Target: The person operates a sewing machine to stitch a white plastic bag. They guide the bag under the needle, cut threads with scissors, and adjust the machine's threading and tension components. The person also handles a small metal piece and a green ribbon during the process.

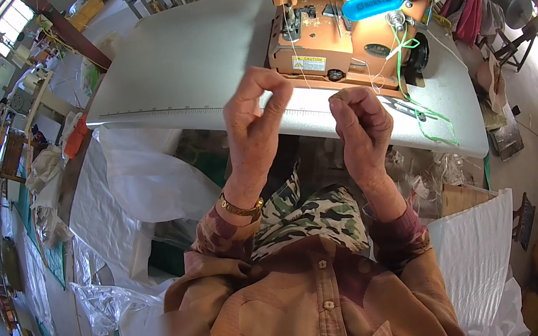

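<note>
Both of my hands are raised over the near edge of a pale table (194, 53), in front of an orange-brown sewing machine (340, 40). My left hand (255, 124), with a watch (241, 205) on its wrist, has thumb and forefinger pinched together. My right hand (365, 128) is pinched too, its fingers curled in, a little apart from the left. Whatever either pinch holds is too fine to make out. A thin pale thread (290, 31) hangs down the front of the machine towards the gap between my hands.
A blue-covered lamp (373, 5) reaches across the machine. Green cord (401, 69) trails from it over the table's right end, beside a small metal tool (409, 110). A ruler scale (154, 111) runs along the near edge. White sheeting (150, 173) hangs at left; a white-covered box (473, 237) stands at right.
</note>
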Available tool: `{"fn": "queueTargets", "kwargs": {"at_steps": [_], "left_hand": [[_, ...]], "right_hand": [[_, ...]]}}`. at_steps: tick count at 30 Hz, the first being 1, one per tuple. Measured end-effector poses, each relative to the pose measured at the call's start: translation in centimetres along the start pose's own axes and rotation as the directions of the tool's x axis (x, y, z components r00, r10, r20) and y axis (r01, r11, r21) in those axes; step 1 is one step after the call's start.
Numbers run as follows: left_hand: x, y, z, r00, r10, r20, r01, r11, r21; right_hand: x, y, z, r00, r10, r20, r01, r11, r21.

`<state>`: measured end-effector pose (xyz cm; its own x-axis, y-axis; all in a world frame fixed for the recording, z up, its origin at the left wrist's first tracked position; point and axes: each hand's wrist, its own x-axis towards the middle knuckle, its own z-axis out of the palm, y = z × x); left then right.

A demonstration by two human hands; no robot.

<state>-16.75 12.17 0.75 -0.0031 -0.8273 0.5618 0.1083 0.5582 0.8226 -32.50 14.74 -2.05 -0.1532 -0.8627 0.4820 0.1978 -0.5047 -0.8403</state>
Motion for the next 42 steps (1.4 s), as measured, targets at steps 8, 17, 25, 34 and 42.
{"fn": "queueTargets", "kwargs": {"at_steps": [8, 17, 25, 34, 42], "left_hand": [[1.4, -0.3, 1.9, 0.939, -0.344, 0.024, 0.323, 0.853, -0.411], [2.3, -1.5, -0.9, 0.964, -0.257, -0.065, 0.236, 0.944, -0.23], [2.9, -3.2, -2.7, 0.963, -0.221, -0.152, 0.208, 0.973, -0.101], [3.9, -6.9, -3.7, 0.92, -0.306, -0.245, 0.298, 0.952, -0.069], [5.5, -13.9, -7.1, 0.965, -0.103, -0.24, 0.211, 0.849, 0.485]], "right_hand": [[0.2, 0.3, 1.0, 0.996, 0.087, 0.015, -0.088, 0.944, 0.319], [1.7, 2.1, 2.1, 0.949, -0.232, -0.213, 0.199, 0.966, -0.165], [6.6, 5.9, 2.8, 0.828, -0.561, -0.004, 0.399, 0.593, -0.699], [10.9, 8.3, 2.5, 0.784, -0.618, 0.061, 0.399, 0.427, -0.811], [12.1, 10.5, 3.1, 0.816, -0.568, 0.102, 0.377, 0.391, -0.839]]}}
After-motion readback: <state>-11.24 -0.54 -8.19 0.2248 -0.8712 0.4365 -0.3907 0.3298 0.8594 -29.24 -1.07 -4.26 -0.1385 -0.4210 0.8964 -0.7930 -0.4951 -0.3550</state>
